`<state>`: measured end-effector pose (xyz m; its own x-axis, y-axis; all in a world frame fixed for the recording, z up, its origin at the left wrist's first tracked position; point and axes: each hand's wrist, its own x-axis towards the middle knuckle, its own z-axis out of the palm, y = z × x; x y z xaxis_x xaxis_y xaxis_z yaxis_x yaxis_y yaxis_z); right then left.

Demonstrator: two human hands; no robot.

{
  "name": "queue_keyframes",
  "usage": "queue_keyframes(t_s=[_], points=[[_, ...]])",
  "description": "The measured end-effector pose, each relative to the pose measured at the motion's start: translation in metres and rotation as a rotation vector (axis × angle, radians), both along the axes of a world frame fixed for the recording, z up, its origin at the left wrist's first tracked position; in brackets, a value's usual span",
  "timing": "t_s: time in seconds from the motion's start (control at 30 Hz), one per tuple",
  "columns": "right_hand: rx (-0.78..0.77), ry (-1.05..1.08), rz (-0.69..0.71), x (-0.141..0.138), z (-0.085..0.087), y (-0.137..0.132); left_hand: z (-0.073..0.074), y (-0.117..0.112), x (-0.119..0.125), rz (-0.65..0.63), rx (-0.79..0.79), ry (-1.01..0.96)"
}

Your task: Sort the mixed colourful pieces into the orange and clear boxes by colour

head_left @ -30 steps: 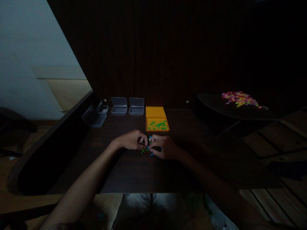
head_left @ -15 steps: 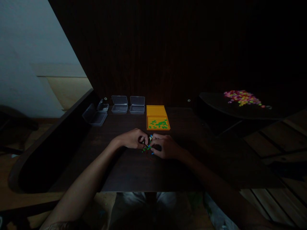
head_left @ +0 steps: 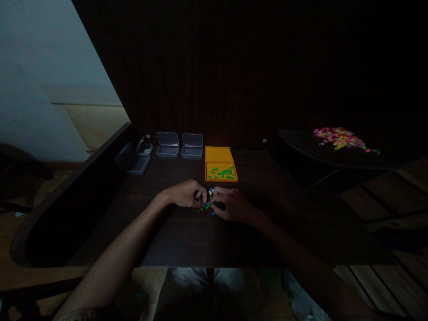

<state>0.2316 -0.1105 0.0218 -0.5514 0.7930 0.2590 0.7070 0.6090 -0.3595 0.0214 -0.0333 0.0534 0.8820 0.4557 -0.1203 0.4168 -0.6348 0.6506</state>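
Orange box [head_left: 219,154] with green pieces [head_left: 221,173] at desk [head_left: 187,240] back. Left of it, two clear cases [head_left: 167,145] side by side; third case [head_left: 132,159] open at desk edge. Pink-yellow pile [head_left: 337,137] far right.

A dim room in a home, fitted out as a small craft corner, is being shown. A dark wooden desk [head_left: 187,240] is being backed by dark wood panelling [head_left: 234,67] across the upper middle, and a pale plastered wall [head_left: 33,67] is being glimpsed at the upper left. Wooden floorboards [head_left: 384,285] are being shown at the lower right. Clear plastic boxes [head_left: 167,145], an orange box [head_left: 218,154] of green pieces [head_left: 223,173] and a heap of bright beads [head_left: 337,137] at the upper right are being kept on the furniture.
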Motion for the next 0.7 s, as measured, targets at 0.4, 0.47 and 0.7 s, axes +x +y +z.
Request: queue_keyframes(t_s=[0.4,0.47,0.7], points=[[-0.022,-0.023,0.051,0.0010,-0.0007,0.0000,0.0009,-0.0010,0.0001,-0.015,0.002,-0.007],[-0.022,-0.024,0.054,0.0012,-0.0010,-0.0001,0.0012,-0.0014,0.0002,-0.017,0.005,-0.010],[-0.009,-0.014,0.048,0.0015,-0.0009,0.0004,0.0013,-0.0025,0.0014,-0.025,-0.003,-0.023]])
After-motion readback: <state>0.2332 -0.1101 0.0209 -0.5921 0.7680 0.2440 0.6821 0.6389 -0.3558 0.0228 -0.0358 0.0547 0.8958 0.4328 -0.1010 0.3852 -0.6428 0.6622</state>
